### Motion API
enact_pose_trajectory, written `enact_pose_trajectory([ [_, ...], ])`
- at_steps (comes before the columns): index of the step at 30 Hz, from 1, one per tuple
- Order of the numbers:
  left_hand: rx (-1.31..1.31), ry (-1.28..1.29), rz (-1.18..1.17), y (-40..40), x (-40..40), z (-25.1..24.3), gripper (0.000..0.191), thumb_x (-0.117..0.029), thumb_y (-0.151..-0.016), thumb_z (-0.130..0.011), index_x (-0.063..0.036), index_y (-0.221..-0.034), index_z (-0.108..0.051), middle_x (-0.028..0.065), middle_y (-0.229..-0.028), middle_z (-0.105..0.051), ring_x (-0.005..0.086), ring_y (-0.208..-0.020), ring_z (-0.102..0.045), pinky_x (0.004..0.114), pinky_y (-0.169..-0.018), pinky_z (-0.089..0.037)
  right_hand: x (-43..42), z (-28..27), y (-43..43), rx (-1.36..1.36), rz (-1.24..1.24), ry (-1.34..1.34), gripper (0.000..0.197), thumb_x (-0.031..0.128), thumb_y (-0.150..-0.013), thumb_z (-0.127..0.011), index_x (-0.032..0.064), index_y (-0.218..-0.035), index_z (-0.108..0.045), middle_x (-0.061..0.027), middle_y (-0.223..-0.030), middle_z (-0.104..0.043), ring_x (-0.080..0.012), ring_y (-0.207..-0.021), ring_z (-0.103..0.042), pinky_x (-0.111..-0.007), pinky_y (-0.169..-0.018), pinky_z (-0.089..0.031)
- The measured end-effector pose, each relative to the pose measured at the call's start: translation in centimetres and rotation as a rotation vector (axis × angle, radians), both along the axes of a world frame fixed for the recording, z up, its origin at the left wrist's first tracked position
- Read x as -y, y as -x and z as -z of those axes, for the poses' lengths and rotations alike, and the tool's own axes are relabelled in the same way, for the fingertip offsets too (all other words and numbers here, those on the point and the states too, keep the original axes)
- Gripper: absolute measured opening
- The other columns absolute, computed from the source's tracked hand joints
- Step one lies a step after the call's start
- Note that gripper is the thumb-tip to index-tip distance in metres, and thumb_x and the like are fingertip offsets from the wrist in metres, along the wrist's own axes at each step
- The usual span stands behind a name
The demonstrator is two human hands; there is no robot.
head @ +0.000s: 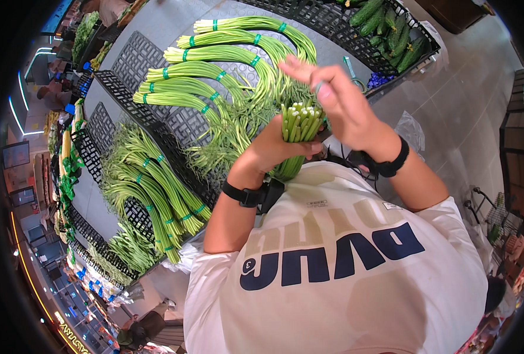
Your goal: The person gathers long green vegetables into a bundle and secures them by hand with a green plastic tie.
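My left hand (279,144) is closed around a bundle of green garlic scapes (299,126), held upright in front of my shirt with the pale cut ends on top. My right hand (337,97) is raised just above and beside those ends, slightly blurred, its fingers apart and nothing seen in them. Beyond my hands, several bundles of garlic scapes (226,53) with green bands lie side by side on the grey display surface, their thin tips gathered towards me. A pair of scissors (354,77) with a green part lies partly hidden behind my right hand.
A black plastic crate (319,35) with cucumbers (394,35) stands at the upper right. A black lattice divider (156,128) separates the bundles from darker banded green stalks (156,190) at the left. A blue-purple bundle (379,80) lies by the crate. A shopping cart (498,217) stands at the far right.
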State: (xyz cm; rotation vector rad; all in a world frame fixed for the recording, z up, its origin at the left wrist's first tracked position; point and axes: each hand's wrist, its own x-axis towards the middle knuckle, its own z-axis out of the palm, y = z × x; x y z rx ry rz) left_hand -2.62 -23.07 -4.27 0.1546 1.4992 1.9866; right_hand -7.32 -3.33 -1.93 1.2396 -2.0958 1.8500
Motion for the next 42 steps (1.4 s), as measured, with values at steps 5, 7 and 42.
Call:
enact_pose_trajectory([
  [5, -0.028, 0.048, -0.033, -0.2, 0.2, 0.0, 0.027, -0.001, -0.083, -0.084, -0.0017, -0.106, -0.068, 0.0039, -0.092, -0.072, 0.0126, -0.083, -0.068, 0.030, -0.073, -0.057, 0.3, -1.0, 0.2, 0.181, -0.227, -0.101, 0.021, 0.016, -0.114, -0.033, 0.0018, -0.120, -0.048, -0.0243, -0.141, -0.064, -0.0325, -0.136, -0.059, -0.046, -0.114, -0.044],
  [7, -0.102, 0.060, -0.014, -0.1, 0.4, 0.6, 0.032, -0.003, -0.081, -0.087, -0.0019, -0.107, -0.068, 0.0031, -0.094, -0.072, 0.0134, -0.085, -0.068, 0.029, -0.075, -0.056, 0.1, -1.4, 1.1, 0.237, -0.339, -0.115, 0.019, 0.014, -0.114, -0.032, 0.0017, -0.115, -0.047, -0.0264, -0.140, -0.064, -0.0329, -0.139, -0.057, -0.047, -0.118, -0.042],
  [42, -0.477, 0.196, 0.097, 0.5, 1.3, 2.3, 0.044, -0.014, -0.081, -0.090, -0.0028, -0.115, -0.065, 0.0029, -0.106, -0.069, 0.0134, -0.100, -0.063, 0.031, -0.089, -0.051, 6.6, -2.6, 2.2, -0.041, -0.250, -0.624, 0.016, 0.024, -0.103, -0.049, 0.0109, -0.111, -0.054, -0.0162, -0.080, -0.062, -0.0410, -0.081, -0.065, -0.048, -0.072, -0.053],
])
